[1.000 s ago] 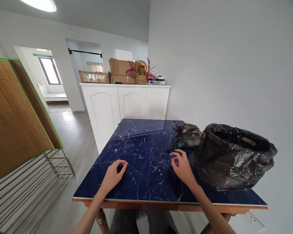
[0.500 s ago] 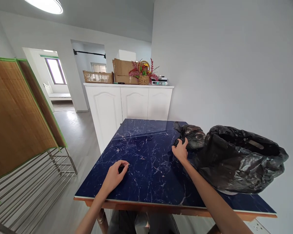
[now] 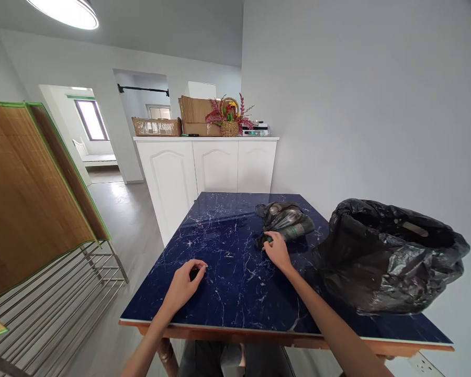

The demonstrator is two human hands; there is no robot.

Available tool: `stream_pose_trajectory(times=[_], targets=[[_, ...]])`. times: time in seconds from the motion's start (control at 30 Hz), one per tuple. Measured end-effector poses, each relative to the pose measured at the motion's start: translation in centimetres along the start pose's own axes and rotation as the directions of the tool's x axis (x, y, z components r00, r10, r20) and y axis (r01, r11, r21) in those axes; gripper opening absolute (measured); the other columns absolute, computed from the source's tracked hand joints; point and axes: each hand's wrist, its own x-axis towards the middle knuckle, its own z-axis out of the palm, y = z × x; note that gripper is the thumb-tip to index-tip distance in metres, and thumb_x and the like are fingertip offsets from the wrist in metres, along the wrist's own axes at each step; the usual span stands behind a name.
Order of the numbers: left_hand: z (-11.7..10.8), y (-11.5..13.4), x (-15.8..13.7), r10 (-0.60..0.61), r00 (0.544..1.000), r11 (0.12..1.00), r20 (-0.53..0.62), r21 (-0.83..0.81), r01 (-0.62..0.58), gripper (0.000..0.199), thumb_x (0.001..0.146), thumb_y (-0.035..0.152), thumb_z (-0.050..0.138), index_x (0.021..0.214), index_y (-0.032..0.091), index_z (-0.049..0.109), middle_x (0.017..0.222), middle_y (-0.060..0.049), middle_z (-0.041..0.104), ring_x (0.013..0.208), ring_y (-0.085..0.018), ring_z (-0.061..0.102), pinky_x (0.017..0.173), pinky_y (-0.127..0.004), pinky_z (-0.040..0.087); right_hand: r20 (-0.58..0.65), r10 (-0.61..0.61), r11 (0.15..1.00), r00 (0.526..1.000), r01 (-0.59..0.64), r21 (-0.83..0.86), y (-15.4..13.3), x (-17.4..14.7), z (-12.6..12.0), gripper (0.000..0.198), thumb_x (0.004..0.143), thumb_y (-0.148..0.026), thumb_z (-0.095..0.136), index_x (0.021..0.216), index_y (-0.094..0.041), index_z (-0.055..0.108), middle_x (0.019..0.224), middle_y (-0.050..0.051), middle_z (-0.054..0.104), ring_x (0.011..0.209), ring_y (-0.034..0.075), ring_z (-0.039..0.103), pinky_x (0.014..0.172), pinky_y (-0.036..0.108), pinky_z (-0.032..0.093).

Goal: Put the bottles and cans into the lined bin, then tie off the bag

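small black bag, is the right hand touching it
Touching: in the head view, the right hand has its fingers on the near-left corner of the small black bag.

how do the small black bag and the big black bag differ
The small bag lies low, while the big bag stands taller. The small bag looks bunched up; the big bag gapes open on top. The right hand holds the small bag's near end; the big bag is unheld. Both look like black plastic.
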Motion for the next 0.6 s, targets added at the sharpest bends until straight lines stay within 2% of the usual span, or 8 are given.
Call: stream_pose_trajectory(times=[0.1,0.23,0.3,0.47,0.6], targets=[[0.1,-0.2,0.1,0.003,1.0,1.0,0.003,0.008,-0.003,0.03,0.1,0.05,0.057,0.102,0.025,0.075,0.103,-0.005,0.081,0.095,-0.025,0.076,0.087,-0.036,0.058,0.094,-0.108,0.99,0.99,0.098,0.103,-2.1,-1.8,1.8,0.037,0.104,-0.039,0.07,0.134,-0.019,0.065,0.135,0.01,0.067,0.112,0.025,0.07,0.093,0.046,0.062],[0.3,-0.4,0.2,0.001,1.0,1.0,0.006,0.022,-0.001,0.031,0.1,0.05,0.055,0.102,0.024,0.073,0.103,-0.006,0.08,0.096,-0.025,0.075,0.088,-0.037,0.057,0.213,-0.247,0.954,0.945,0.199,0.226,-5.7,-4.9,3.4,0.015,0.103,-0.024,0.06,0.113,-0.019,0.07,0.121,0.006,0.069,0.076,0.013,0.072,0.079,0.033,0.062],[0.4,-0.3,0.3,-0.002,1.0,0.999,-0.004,0.033,0.002,0.031,0.1,0.05,0.055,0.103,0.024,0.072,0.104,-0.007,0.079,0.097,-0.025,0.074,0.091,-0.038,0.057,0.258,-0.301,0.935,0.918,0.231,0.271,-7.6,-6.4,3.8,0.019,0.099,-0.017,0.055,0.111,-0.021,0.069,0.116,0.004,0.068,0.065,0.009,0.07,0.075,0.03,0.061],[0.8,-0.3,0.2,-0.021,0.998,0.997,-0.061,0.07,0.025,0.035,0.093,0.053,0.065,0.11,0.023,0.065,0.106,-0.008,0.076,0.101,-0.027,0.073,0.094,-0.041,0.056,0.34,-0.389,0.904,0.856,0.282,0.322,-12.2,-9.7,3.7,0.024,0.096,-0.017,0.055,0.119,-0.02,0.061,0.11,0.003,0.068,0.067,0.01,0.069,0.07,0.027,0.057],[0.8,-0.9,-0.1,-0.097,0.984,0.986,-0.148,0.12,0.115,0.02,0.084,0.042,0.066,0.086,0.023,0.058,0.088,-0.009,0.072,0.087,-0.031,0.071,0.082,-0.042,0.055,0.418,-0.473,0.876,0.775,0.362,0.319,-14.6,-11.8,3.2,0.031,0.093,-0.026,0.067,0.123,-0.024,0.059,0.099,-0.002,0.068,0.067,0.012,0.066,0.069,0.025,0.053]])
